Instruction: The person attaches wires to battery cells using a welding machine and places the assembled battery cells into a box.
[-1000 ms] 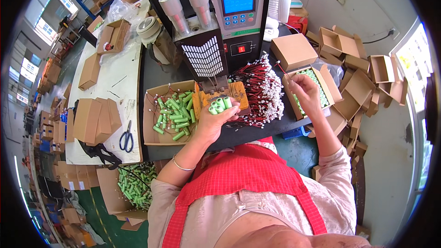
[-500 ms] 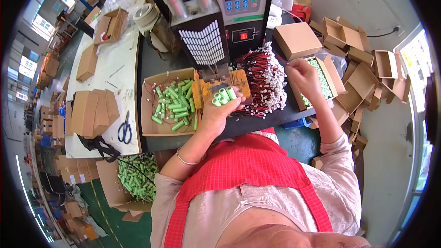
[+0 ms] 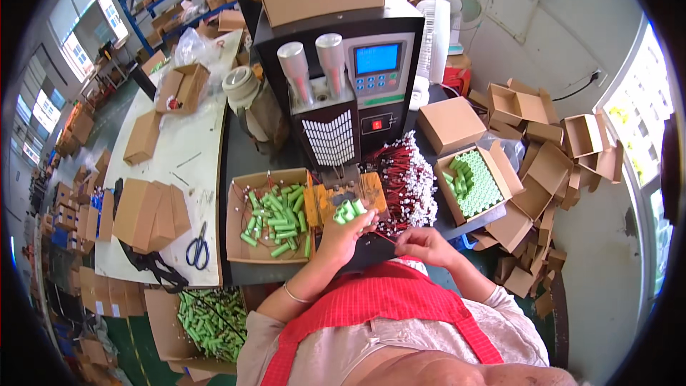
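Several green cylindrical battery cells (image 3: 348,211) sit bunched in my left hand (image 3: 341,240), their pale ends facing up. That hand is in front of the orange-yellow worn fixture (image 3: 321,204) at the foot of a black welding machine (image 3: 389,39) with a blue screen. My right hand (image 3: 424,246) is closed in a pinch on a thin red wire (image 3: 386,238) that runs toward my left hand. Just beyond the right hand lies a thick bundle of red wires with white connectors (image 3: 414,193). Whether the wire touches a cell is hidden by the left fingers.
At left stands a carton of loose green cells with wires (image 3: 234,232); at right, a box of upright cells (image 3: 463,218). Scissors (image 3: 198,246) and a flask (image 3: 243,93) lie farther left. Empty cartons (image 3: 536,171) pile up at right. Below the table edge is another cell-filled carton (image 3: 161,325).
My right hand has come from the box of upright cells back toward my left hand and now pinches a red wire. My left hand still holds the cells. The view has tilted up.
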The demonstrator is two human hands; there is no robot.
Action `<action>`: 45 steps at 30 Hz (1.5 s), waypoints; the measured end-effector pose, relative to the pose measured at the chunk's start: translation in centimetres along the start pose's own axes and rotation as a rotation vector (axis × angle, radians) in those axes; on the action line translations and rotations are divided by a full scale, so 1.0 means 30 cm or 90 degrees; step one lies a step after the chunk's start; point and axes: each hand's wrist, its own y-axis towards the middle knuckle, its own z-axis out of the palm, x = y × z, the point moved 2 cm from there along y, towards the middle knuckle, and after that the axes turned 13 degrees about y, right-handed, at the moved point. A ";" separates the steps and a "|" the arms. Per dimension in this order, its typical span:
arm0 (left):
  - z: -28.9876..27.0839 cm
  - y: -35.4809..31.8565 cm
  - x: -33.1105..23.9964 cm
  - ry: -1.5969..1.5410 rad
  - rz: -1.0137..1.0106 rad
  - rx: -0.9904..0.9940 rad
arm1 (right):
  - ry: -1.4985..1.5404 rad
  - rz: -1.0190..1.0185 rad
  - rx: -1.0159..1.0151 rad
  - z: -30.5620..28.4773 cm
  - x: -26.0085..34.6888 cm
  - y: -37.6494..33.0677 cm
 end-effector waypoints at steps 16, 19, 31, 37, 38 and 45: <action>-0.065 -0.030 -0.072 0.173 0.149 -0.008 | -0.106 -0.041 -0.179 0.090 0.142 0.198; -0.099 0.005 -0.160 0.574 0.383 -0.089 | -0.076 -0.045 -0.166 0.081 0.169 0.247; -0.116 0.077 -0.157 0.809 0.505 -0.207 | -0.126 0.017 -0.115 0.094 0.195 0.346; -0.115 0.100 -0.156 0.792 0.483 -0.200 | -0.112 0.036 -0.079 0.068 0.191 0.374; -0.110 0.095 -0.165 0.819 0.484 -0.194 | -0.106 0.026 -0.073 0.065 0.189 0.378; -0.110 0.090 -0.165 0.753 0.474 -0.200 | -0.101 0.052 -0.049 0.061 0.195 0.375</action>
